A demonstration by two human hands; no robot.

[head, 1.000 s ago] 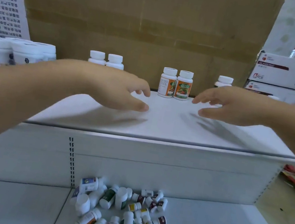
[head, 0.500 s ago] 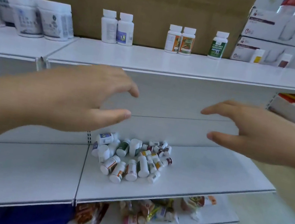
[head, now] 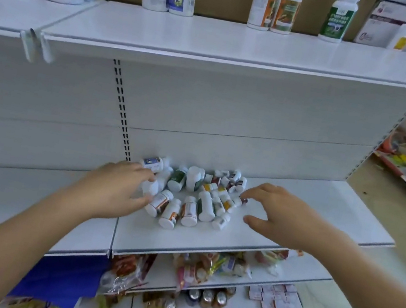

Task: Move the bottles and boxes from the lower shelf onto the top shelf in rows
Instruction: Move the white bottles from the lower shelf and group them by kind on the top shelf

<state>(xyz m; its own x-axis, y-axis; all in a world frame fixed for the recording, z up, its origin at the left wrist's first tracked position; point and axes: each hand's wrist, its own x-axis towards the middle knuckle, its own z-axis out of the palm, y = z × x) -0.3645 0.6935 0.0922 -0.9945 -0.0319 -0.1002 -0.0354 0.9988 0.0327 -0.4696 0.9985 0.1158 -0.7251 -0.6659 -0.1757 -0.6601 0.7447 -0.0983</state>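
Head view: pile of bottles [head: 188,200] lying on the lower shelf [head: 310,200], left hand [head: 116,190] at the pile's left edge, finger and thumb either side of a white bottle [head: 150,188], grasp unclear, right hand [head: 285,217] released, fingers spread just right of the pile, upright bottles [head: 275,6] on the top shelf [head: 216,42] above the pile.

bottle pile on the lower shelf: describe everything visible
The pile is a loose heap of white plastic-looking bottles with white caps and orange, green, blue or yellow labels, mostly lying on their sides, at the back of the lower shelf. The left hand touches its left edge; the right hand reaches its right edge, contact unclear.
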